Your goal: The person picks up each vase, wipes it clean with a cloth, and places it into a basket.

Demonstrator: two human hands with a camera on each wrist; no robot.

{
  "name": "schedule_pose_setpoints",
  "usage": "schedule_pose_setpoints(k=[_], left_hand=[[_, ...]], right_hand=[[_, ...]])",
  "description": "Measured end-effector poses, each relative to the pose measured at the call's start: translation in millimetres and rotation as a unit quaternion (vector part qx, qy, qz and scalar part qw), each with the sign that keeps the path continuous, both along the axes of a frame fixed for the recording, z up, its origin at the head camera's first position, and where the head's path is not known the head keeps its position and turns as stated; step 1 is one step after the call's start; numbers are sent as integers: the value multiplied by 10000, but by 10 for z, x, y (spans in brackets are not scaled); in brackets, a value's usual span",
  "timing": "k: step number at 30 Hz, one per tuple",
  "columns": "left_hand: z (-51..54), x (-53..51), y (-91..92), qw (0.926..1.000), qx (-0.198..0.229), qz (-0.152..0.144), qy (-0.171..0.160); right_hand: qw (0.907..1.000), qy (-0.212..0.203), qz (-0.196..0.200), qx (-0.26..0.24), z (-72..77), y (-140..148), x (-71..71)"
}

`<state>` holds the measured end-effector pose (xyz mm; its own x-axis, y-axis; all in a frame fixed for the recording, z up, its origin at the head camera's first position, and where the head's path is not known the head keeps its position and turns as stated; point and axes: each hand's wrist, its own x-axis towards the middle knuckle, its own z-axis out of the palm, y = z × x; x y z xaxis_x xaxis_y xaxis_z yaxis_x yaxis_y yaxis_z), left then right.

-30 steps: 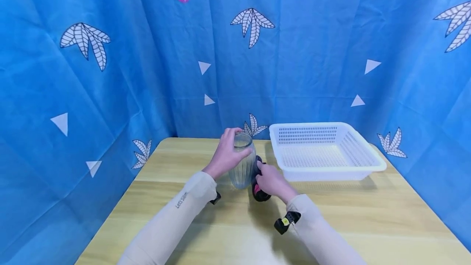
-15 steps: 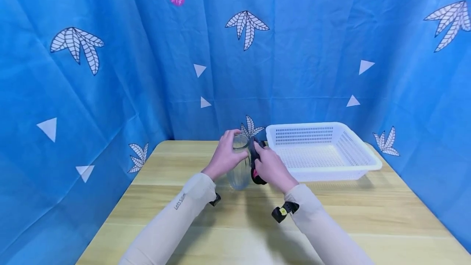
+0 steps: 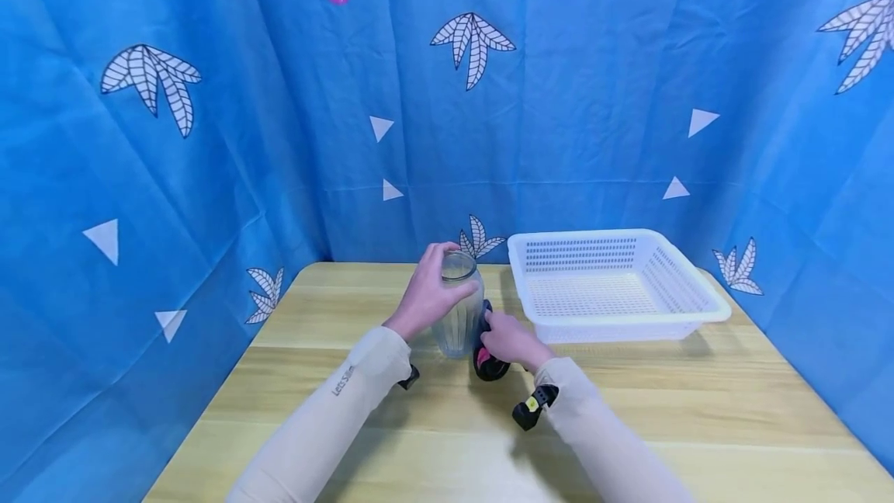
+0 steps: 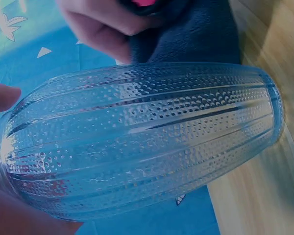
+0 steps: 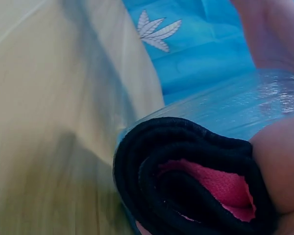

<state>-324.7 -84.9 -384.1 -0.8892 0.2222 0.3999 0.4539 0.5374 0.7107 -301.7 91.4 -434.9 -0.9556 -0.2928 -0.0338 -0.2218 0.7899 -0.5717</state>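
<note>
A clear glass vase (image 3: pixel 457 330) with ribs and small dimples stands upright on the wooden table. My left hand (image 3: pixel 427 297) grips it just under the rim, thumb on the near side. Against the vase's right side my right hand (image 3: pixel 515 341) holds a folded dark cloth (image 3: pixel 491 365). Pink shows inside the rolled layers of the cloth (image 5: pixel 152 161) in the right wrist view. In the left wrist view the cloth (image 4: pixel 201 34) lies along the glass (image 4: pixel 147 142); the fingertips on it are partly hidden.
A white perforated plastic basket (image 3: pixel 618 324) sits at the back right of the table (image 3: pixel 698 418), a short way right of my right hand. Blue printed curtain (image 3: pixel 594 99) hangs behind the table and along both sides.
My right hand slid up the vase's side with the cloth half a second ago and is now back lower down. My left hand keeps its grip near the rim.
</note>
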Motion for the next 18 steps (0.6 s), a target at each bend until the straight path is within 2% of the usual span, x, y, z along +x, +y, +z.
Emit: schedule_pose_setpoints(k=[7, 11, 14, 18], left_hand=[[-18, 4, 9, 9993, -117, 338, 56], [-19, 16, 3, 9980, -376, 453, 245], [-10, 23, 0, 9965, -576, 477, 380], [28, 35, 3, 9966, -621, 361, 415]], right_hand=[[9998, 123, -15, 121, -48, -40, 49], [9997, 142, -143, -121, -39, -46, 137], [9986, 351, -284, -287, 45, -33, 192], [9947, 877, -453, -276, 270, -28, 262]])
